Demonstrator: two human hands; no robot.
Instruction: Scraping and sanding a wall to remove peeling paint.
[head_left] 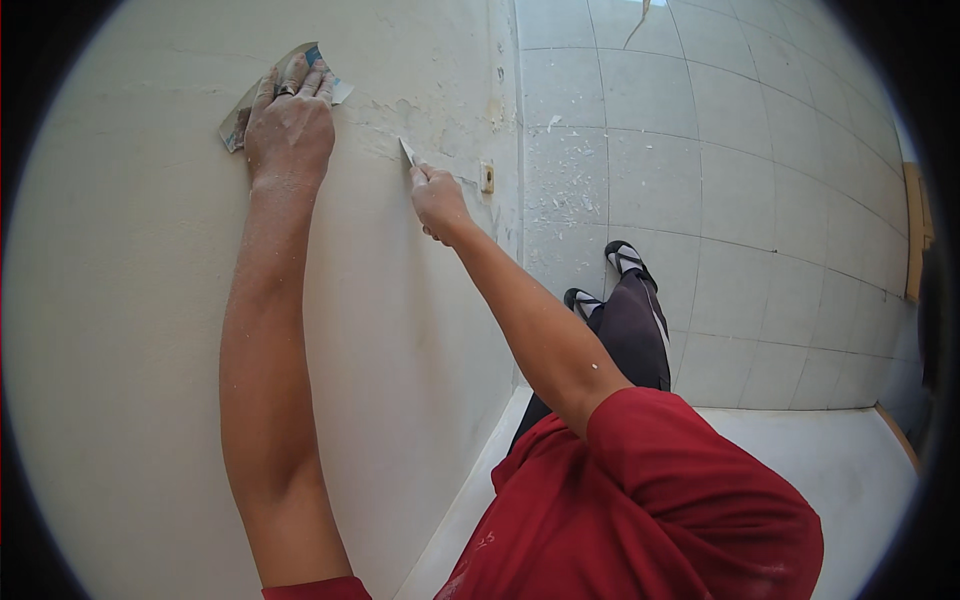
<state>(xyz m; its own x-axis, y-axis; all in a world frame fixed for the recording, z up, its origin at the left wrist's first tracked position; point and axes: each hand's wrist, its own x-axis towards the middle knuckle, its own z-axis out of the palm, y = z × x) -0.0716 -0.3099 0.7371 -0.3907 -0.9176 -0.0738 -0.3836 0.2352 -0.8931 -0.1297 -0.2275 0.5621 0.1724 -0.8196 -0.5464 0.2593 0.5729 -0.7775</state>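
My left hand [290,140], dusted white, is pressed against the pale wall [140,300] over a creased sheet of printed paper [234,128]. The sheet's edges stick out around my fingers, and what lies under the palm is hidden. To its right and a little lower, my right hand [438,203] is closed round the handle of a putty knife [407,151]. The knife's narrow metal blade points up and left, near a rough patch of peeling paint [400,115]. I cannot tell whether the blade touches the wall.
A small recessed outlet box [487,178] sits in the wall right of my right hand. White flakes [568,180] litter the tiled floor [740,190] along the wall. My shoes [625,257] stand near them. A white ledge or surface [810,440] lies at lower right.
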